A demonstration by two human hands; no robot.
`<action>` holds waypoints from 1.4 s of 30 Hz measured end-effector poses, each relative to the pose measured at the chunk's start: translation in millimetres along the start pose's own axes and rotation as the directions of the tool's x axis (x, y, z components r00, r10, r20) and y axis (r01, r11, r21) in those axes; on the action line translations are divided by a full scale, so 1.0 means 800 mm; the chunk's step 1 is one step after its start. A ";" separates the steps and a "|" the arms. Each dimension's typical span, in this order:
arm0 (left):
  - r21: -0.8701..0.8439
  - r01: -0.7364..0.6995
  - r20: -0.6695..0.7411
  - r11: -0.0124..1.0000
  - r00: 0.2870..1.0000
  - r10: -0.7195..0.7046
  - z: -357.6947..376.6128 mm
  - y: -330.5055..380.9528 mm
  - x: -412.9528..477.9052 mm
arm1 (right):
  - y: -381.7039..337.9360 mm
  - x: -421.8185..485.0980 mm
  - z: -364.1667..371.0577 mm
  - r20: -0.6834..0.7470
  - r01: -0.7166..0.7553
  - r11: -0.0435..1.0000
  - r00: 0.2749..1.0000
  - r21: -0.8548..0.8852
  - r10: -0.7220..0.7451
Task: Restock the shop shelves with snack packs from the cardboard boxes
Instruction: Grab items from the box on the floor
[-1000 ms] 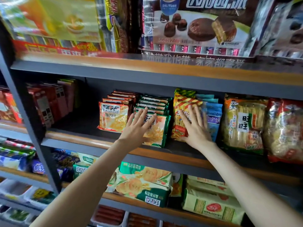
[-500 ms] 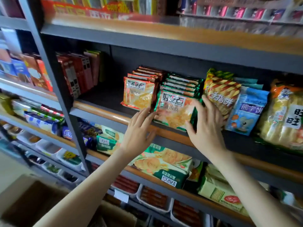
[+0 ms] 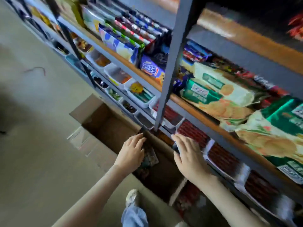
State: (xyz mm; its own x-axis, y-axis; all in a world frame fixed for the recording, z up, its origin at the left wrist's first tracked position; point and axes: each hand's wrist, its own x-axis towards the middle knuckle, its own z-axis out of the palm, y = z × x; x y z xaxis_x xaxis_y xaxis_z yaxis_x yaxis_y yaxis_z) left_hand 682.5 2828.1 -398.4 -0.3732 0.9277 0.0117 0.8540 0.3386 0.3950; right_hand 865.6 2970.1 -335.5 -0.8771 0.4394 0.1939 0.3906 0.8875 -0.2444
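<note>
Your hands reach down over the open cardboard box [image 3: 113, 128] on the floor [image 3: 41, 145]. Your left hand [image 3: 131, 153] has relaxed, almost straight fingers and lies against a dark snack pack [image 3: 150, 157] that stands at the box's inner edge; I cannot tell if the thumb already pinches it. Your right hand [image 3: 188, 154] is spread, fingers straight, above the box, just beside the lowest shelf trays [image 3: 219, 154] of red sticks, and it holds nothing that I can see.

The picture is blurred, so what else lies in the box is not clear. I judge that the step in hand is to take the next pack out. To do it well, close thumb and fingers on the flat sides of the pack, not on its sealed edge, and lift it straight up so it does not catch on the box flap. Keep your right hand away from the grey upright post [image 3: 172, 63]. Your shoe [image 3: 131, 198] stands near the box; do not kick it.
</note>
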 end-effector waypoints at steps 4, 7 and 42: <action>0.088 0.023 0.132 0.996 0.991 -0.035 0.074 -0.097 -0.031 | -0.022 0.005 0.143 0.164 -0.042 0.998 0.986 0.039 0.035; 0.145 -0.024 0.180 0.989 0.984 -0.002 0.153 -0.153 -0.045 | -0.023 -0.017 0.256 0.278 -0.065 0.997 0.959 0.038 0.051; 0.069 0.062 0.120 0.996 0.990 -0.070 0.449 -0.292 -0.067 | 0.087 -0.029 0.730 0.870 -0.925 -0.191 0.219 0.330 0.441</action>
State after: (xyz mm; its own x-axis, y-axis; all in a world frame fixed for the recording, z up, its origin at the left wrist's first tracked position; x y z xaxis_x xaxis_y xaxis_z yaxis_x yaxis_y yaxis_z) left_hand 633.1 2756.0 -821.3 -0.3858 0.9139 -0.1263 0.8523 0.4054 0.3306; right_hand 750.4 2940.7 -911.7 -0.2629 0.3675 -0.8921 0.6441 -0.6216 -0.4459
